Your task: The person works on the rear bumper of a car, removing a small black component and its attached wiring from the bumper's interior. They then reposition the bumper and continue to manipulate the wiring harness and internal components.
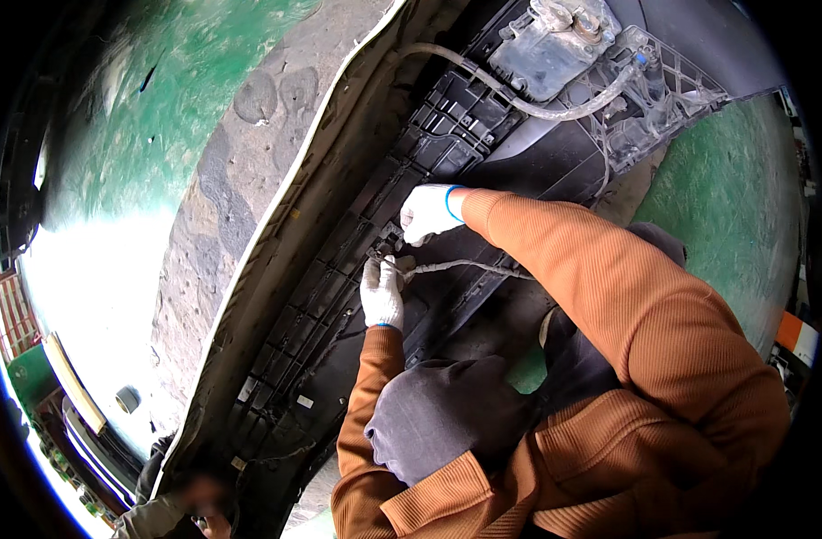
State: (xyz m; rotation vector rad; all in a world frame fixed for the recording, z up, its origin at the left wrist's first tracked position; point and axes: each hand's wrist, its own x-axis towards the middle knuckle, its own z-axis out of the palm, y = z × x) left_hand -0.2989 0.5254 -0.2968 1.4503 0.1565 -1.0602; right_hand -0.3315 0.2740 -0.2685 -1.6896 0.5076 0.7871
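A long black plastic car bumper (330,269), its ribbed inner side up, lies slantwise before me. My left hand (381,292), in a white knit glove, is closed on a taped wiring cable (465,264) beside a small dark connector (388,242) at the bumper's ribs. From there the cable runs right, under my right forearm. Just above the connector, my right hand (426,216), gloved in white with a blue cuff edge, is closed with curled fingers. Whatever its fingertips hold is hidden.
A grey hose (555,112) curves from the bumper past a translucent reservoir (555,54). My bent knee (447,418) is close below my hands. At the lower left, another person's sleeve (150,519) reaches the bumper's end. A grey mat (249,135) lies on the green floor (195,49).
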